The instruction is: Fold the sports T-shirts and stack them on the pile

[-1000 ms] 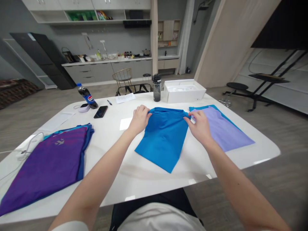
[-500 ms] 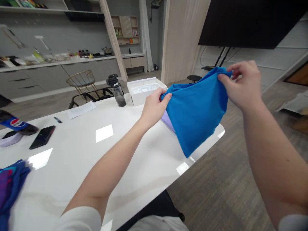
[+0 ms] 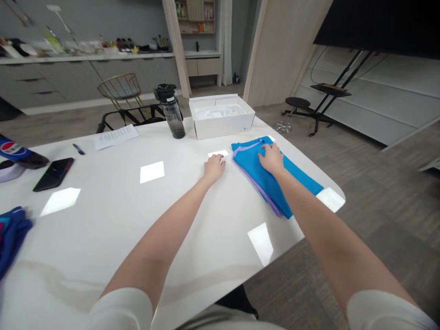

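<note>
A flat blue garment lies on the white table near its right end, two lower parts spreading toward the near edge. Its exact kind is hard to tell. Under it, a light purple cloth shows along the left side and near the top. My right hand rests on the upper part of the blue garment, fingers apart and not gripping. To the left of the garment, my left hand is low over the tabletop, fingers loosely bent and holding nothing.
A white box with clear plastic inside stands behind the garment, beside a dark bottle. Farther left are a paper sheet, a pen, a phone, a cola bottle and dark blue clothing.
The blue garment, held up between both hands before, now lies on the purple cloth. Both hands have let go; the right rests on it and the left is beside it. The view has tilted down.
</note>
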Available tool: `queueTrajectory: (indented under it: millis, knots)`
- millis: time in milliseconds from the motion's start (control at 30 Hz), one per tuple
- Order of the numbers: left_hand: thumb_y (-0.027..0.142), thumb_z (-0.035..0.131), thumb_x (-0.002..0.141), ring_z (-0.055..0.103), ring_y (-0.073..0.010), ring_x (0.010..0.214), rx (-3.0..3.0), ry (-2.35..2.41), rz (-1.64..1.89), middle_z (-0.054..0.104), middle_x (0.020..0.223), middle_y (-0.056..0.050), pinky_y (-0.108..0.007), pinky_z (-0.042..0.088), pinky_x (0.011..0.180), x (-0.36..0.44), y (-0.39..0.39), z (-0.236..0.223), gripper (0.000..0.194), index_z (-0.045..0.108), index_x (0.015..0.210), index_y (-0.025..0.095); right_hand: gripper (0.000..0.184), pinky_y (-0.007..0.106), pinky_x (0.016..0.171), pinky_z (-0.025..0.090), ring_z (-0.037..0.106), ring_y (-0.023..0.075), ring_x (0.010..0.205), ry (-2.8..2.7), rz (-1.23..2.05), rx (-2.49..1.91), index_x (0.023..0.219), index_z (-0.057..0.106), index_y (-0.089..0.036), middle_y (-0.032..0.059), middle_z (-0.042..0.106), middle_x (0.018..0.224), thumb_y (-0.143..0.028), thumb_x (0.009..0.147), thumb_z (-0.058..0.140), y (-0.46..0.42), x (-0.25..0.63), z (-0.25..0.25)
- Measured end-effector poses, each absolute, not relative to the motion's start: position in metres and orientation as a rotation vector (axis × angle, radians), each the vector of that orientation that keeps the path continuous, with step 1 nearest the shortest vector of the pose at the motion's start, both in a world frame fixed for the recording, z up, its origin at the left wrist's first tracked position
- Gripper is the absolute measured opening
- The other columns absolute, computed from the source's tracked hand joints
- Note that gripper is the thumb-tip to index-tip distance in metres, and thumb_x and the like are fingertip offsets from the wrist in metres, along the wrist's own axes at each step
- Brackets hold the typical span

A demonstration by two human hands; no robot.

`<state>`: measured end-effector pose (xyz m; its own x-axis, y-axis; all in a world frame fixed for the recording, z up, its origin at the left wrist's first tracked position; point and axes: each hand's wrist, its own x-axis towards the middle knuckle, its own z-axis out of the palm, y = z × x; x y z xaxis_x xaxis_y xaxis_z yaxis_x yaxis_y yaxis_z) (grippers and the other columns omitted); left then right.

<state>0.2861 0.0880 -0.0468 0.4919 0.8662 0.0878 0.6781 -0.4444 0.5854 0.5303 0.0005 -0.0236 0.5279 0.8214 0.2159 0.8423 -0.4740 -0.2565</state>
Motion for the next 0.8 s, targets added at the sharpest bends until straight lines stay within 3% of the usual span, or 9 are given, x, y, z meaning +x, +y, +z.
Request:
queueTrajectory:
  millis: [100,200,367,600,800]
  knots:
    - [0.029,0.047,0.100,0.057,-0.0279,0.124,2.377,1.237,0.491,0.065,0.128,-0.010,-0.045,0.042,0.105,0.254,0.082,-0.046,0.027,0.066,0.119,0.023,0.028,0.045,0.097,0.043,0.054,0.0330,0.117,-1.556,-0.074,-2.235,0.120,0.065,-0.018,0.0172,0.059,0.127,-0.029,0.097,0.053,0.006,0.482,-0.029]
    - [0.027,0.048,0.099,0.057,-0.0282,0.123,2.418,1.254,0.443,0.066,0.124,-0.010,-0.047,0.040,0.106,0.207,0.078,-0.046,0.025,0.070,0.111,0.023,0.022,0.034,0.091,0.046,0.061,0.0238,0.100,-1.767,0.171,-1.985,0.110,0.068,-0.019,0.0108,0.066,0.111,-0.028,0.098,0.053,0.016,0.412,-0.038]
    - [0.023,0.051,0.096,0.058,-0.0267,0.121,2.378,1.504,0.504,0.066,0.122,-0.009,-0.046,0.039,0.106,0.079,0.070,-0.051,0.024,0.071,0.109,0.024,0.018,0.027,0.084,0.045,0.063,0.0172,0.089,-2.020,0.475,-1.664,0.105,0.070,-0.021,0.0044,0.070,0.100,-0.026,0.098,0.055,0.035,0.261,-0.059]
    - [0.022,0.049,0.094,0.058,-0.0274,0.119,2.213,2.120,0.478,0.065,0.124,-0.010,-0.046,0.039,0.105,-0.160,0.031,-0.042,0.027,0.069,0.113,0.025,0.016,0.034,0.088,0.039,0.065,0.0210,0.094,-2.328,0.486,-1.374,0.102,0.071,-0.025,0.0030,0.074,0.095,-0.032,0.099,0.057,0.059,0.067,-0.066]
    - [0.031,0.044,0.097,0.054,-0.0345,0.123,1.787,2.779,0.525,0.060,0.132,-0.015,-0.052,0.040,0.104,-0.332,0.004,-0.014,0.036,0.059,0.129,0.024,0.032,0.041,0.091,0.036,0.065,0.0262,0.099,-2.334,0.358,-1.475,0.109,0.068,-0.026,0.0070,0.076,0.103,-0.048,0.105,0.045,0.083,-0.006,-0.069]
